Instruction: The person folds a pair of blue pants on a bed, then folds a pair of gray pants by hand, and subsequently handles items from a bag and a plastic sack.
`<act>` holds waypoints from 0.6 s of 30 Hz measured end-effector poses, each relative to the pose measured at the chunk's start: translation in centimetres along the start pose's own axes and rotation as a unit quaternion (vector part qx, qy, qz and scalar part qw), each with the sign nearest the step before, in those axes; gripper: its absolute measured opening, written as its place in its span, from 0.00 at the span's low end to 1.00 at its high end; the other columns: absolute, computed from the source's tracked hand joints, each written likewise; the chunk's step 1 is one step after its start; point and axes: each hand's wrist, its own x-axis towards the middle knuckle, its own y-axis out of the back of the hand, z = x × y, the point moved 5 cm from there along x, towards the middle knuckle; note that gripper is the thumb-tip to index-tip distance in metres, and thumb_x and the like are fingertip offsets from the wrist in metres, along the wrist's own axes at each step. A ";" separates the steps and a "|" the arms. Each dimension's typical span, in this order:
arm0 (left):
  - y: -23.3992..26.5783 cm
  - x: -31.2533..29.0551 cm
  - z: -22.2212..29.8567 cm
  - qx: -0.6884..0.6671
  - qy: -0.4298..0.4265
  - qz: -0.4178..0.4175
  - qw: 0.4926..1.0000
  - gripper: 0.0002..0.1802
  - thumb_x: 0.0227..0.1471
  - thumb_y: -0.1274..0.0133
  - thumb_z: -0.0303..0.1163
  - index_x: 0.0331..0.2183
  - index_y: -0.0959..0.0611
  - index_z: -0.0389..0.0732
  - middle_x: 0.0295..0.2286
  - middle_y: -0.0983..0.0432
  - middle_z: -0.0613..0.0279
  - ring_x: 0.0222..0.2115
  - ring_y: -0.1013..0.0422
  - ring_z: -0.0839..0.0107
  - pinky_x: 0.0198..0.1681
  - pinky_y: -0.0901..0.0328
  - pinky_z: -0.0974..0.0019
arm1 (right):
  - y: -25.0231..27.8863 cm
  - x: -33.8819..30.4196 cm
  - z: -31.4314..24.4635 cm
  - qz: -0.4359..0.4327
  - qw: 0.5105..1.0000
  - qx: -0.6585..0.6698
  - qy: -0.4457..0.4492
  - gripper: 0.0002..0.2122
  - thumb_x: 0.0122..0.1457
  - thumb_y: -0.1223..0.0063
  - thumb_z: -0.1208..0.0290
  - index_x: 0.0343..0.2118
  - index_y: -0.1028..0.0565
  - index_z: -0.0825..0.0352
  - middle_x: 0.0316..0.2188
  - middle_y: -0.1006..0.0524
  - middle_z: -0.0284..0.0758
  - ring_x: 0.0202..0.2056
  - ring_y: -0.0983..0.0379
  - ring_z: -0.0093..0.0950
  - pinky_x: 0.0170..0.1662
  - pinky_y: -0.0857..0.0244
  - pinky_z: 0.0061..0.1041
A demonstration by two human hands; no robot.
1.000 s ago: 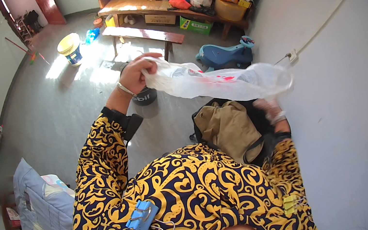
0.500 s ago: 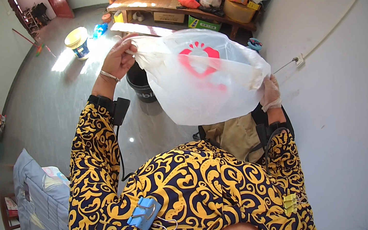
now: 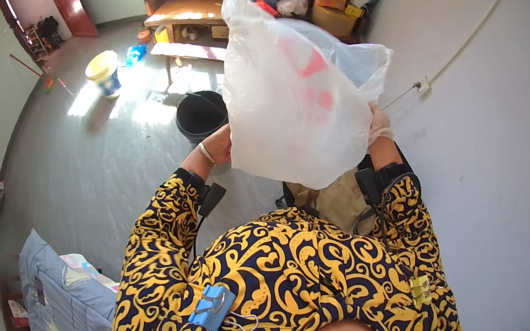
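Observation:
A white translucent plastic bag (image 3: 293,104) with a red print is held up in front of me, spread between my hands. Its two loose upper corners stick up above my grip. My left hand (image 3: 222,144) grips the bag's left edge, the fingers mostly hidden behind the plastic. At the right edge my right hand (image 3: 378,125) is closed on the bag, its fingertips covered too. A black bucket (image 3: 194,125) stands on the floor just beyond my left hand, partly behind the bag.
Farther left stand a cream-and-blue bucket (image 3: 106,83) and a blue plastic bag (image 3: 135,54). A wooden bench (image 3: 194,4) with bags and boxes is at the back. A blue quilt (image 3: 66,307) lies at lower left; a wall (image 3: 482,148) with a socket (image 3: 422,87) bounds the right.
My left hand has moved down and toward me, from the bag's upper corner to lower on its edge. The bag now stands more upright, its corners pointing up, and more of the black bucket shows.

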 end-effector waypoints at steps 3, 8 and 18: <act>2.9 0.5 0.0 0.019 -0.016 -0.025 0.999 0.30 0.50 0.62 0.54 0.46 0.33 0.41 0.38 0.32 0.63 0.38 0.35 0.78 0.39 0.37 0.71 | 0.0 0.0 1.2 0.030 0.999 -0.004 -0.012 0.17 0.56 0.65 0.63 0.43 0.35 0.71 0.41 0.31 0.42 0.39 0.32 0.37 0.45 0.37 0.36; -1.9 -0.5 2.1 -0.086 -0.030 -0.015 0.996 0.29 0.50 0.62 0.53 0.45 0.32 0.40 0.39 0.30 0.65 0.37 0.32 0.77 0.39 0.36 0.70 | 4.5 1.1 1.6 0.024 0.997 0.039 0.061 0.17 0.55 0.62 0.66 0.45 0.37 0.71 0.43 0.33 0.42 0.44 0.36 0.36 0.47 0.40 0.36; 4.1 -0.3 1.2 0.084 -0.091 0.135 0.983 0.14 0.43 0.50 0.23 0.37 0.28 0.39 0.22 0.30 0.70 0.10 0.45 0.88 0.08 0.51 0.83 | 7.6 -1.1 -0.4 0.192 0.976 0.077 0.068 0.17 0.56 0.61 0.64 0.43 0.36 0.70 0.42 0.32 0.40 0.42 0.34 0.34 0.44 0.37 0.34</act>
